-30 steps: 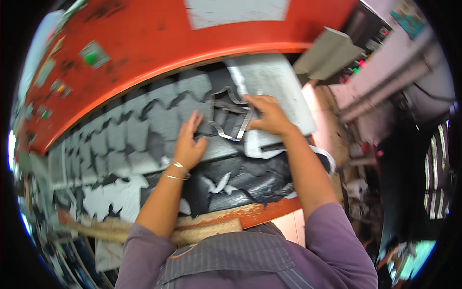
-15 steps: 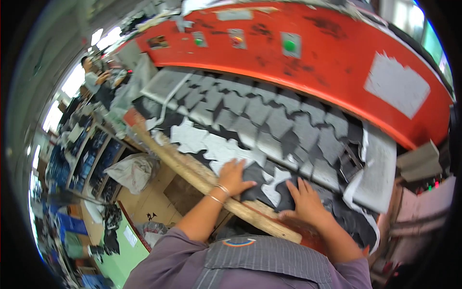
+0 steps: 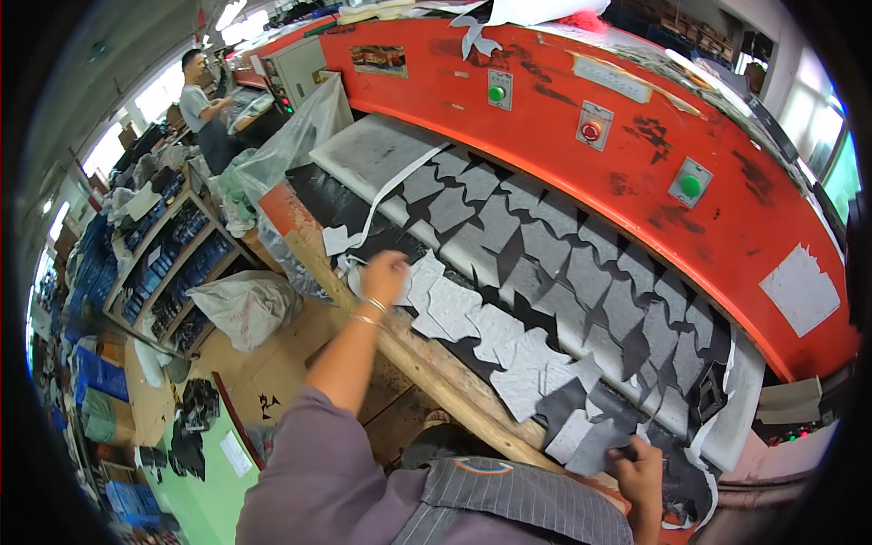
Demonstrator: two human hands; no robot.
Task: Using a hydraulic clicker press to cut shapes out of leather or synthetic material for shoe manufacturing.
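Observation:
My left hand (image 3: 385, 279) is closed above the far left end of a row of white cut material pieces (image 3: 450, 309). Its fingertips are partly hidden, and I cannot make out what they hold. At the near right, my right hand (image 3: 639, 472) pinches the edge of a flat grey cut piece (image 3: 598, 447). That piece partly covers a pale piece (image 3: 569, 434) beside it. Beyond the row, sheet material with several grey cut shapes (image 3: 490, 227) lies on a light board under the red machine. A black metal cutting die (image 3: 709, 392) rests at the right end.
A wooden rail (image 3: 436, 386) runs along the near edge. The red machine beam (image 3: 545, 118) carries green and red buttons. Left are a shelf rack (image 3: 173, 259), a white sack (image 3: 247, 309) and a green table (image 3: 213, 472). Another person (image 3: 202, 109) stands far left.
My left hand has moved left along the row and closed. The right hand has gone right and nearer and now grips a grey piece. The view has shifted.

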